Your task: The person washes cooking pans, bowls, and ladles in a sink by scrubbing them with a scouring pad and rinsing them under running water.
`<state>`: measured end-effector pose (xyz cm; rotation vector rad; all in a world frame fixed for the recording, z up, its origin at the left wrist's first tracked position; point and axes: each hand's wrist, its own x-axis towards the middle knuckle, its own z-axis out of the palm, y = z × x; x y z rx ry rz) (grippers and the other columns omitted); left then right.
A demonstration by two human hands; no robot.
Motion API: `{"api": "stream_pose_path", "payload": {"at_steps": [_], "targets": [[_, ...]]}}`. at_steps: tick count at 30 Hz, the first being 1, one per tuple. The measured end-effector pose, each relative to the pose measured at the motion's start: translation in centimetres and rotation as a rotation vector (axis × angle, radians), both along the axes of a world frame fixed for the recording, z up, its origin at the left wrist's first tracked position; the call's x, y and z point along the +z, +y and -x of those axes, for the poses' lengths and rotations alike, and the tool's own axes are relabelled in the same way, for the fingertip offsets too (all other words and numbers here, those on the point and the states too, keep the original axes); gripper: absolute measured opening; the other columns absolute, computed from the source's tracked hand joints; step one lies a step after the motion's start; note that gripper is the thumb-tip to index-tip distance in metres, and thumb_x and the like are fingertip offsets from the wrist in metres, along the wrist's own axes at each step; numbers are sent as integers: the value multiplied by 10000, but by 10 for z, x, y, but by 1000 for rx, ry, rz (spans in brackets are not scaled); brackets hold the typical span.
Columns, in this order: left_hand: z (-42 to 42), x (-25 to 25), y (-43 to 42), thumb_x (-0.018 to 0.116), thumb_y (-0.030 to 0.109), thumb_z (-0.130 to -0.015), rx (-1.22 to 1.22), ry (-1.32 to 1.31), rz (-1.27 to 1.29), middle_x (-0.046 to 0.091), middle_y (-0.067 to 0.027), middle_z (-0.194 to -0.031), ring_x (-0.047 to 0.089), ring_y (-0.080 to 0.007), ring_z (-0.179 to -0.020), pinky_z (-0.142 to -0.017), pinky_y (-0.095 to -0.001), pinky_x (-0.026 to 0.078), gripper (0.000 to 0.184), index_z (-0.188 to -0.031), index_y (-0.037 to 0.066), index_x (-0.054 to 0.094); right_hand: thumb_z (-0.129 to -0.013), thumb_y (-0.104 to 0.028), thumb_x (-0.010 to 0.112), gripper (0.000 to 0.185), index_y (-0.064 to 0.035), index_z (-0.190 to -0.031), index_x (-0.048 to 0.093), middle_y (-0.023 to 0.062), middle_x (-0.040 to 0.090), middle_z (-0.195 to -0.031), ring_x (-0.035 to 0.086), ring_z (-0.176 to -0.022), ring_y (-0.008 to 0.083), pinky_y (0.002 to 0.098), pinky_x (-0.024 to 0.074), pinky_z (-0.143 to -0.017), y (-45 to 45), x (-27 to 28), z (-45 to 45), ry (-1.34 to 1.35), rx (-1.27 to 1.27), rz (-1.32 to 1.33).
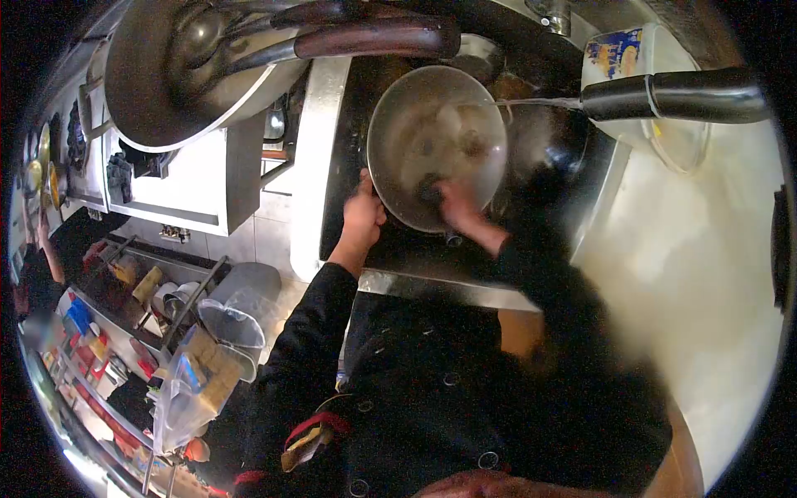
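Inside the dark basin, the round pan sits tilted slightly, its pale, cloudy interior facing up. The left hand is at the pan's left rim, with 1 finger reaching up along the outside edge and the others curled in; whether they actually grip the rim, I cannot tell. The right hand reaches over the lower right rim into the pan, blurred, its fingers closed around a small dark object against the inner surface. A thin stream of water runs leftward from the black spout into the pan.

Just right of the pan lies a dark, rounded vessel, shiny in places, and behind the pan is a small metal bowl. At the upper left stands a large pot with long-handled utensils across it. Near the spout is a white container with a blue and yellow label. At the lower left, a gray bin stands on the tiled floor. Farther left, another person's arm shows.
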<state>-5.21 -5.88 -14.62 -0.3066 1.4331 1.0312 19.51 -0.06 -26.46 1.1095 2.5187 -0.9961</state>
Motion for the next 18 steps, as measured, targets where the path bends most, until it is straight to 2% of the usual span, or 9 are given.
{"api": "stream_pose_path", "payload": {"at_steps": [2,4,5,7,9,11,15,16,18], "targets": [[-1,5,4,450,594,-955,-20,-18,6,464,-8,-578,387,-127,-427,-390,-291,288,518,-781,120,568,-830,-75,559,418,-53,-1247,543,231,565,-1176,499,-1145,411,527,374,-986,74,-50,-10,-75,-484,-202],[-4,16,10,444,583,-963,-39,-31,24,462,-2,-586,384,-120,-427,-390,-283,290,505,-797,123,569,-793,-14,611,521,-44,-1301,498,206,549,-1162,524,-1067,390,530,409,-930,130,-6,56,92,-457,-442],[-8,23,18,445,544,-979,-88,76,85,430,8,-570,367,-108,-431,-394,-273,280,476,-836,109,572,-845,-85,599,509,-31,-1331,460,235,515,-1234,495,-1131,401,509,392,-973,136,-30,95,42,-685,-182],[-13,24,23,446,505,-994,-145,175,141,398,19,-554,350,-95,-436,-398,-263,270,447,-876,94,575,-804,-73,594,464,-4,-1251,490,270,542,-1114,490,-1074,454,517,379,-951,114,-25,168,420,-953,-378],[-12,21,20,448,506,-992,-114,168,32,409,12,-554,361,-102,-421,-385,-263,274,462,-890,76,581,-814,-72,609,463,4,-1252,477,285,514,-1194,461,-1144,457,503,361,-992,61,-1,189,478,-852,-281],[-16,27,22,462,509,-986,-121,277,15,400,20,-546,349,-99,-407,-373,-267,267,467,-898,66,584,-837,-73,603,422,9,-1236,493,276,504,-1247,435,-1207,445,502,343,-1025,13,94,158,662,-792,172],[-9,24,14,476,491,-986,45,143,73,382,30,-531,317,-100,-399,-369,-266,257,444,-889,71,583,-965,-180,423,404,-9,-1327,477,269,404,-1392,372,-1301,429,477,308,-1086,5,57,22,-55,-415,224],[-5,24,13,470,495,-987,24,110,56,377,29,-529,318,-103,-401,-371,-267,258,451,-885,70,580,-977,-181,395,333,-9,-1215,552,199,558,-1119,513,-1063,388,522,426,-878,39,30,6,-361,-13,-141],[-2,25,5,464,500,-988,0,80,62,373,29,-527,320,-106,-403,-372,-268,258,459,-881,69,578,-960,-149,416,293,-11,-1172,565,208,561,-1091,525,-1028,391,516,435,-846,98,11,33,-119,-202,-340]]}}
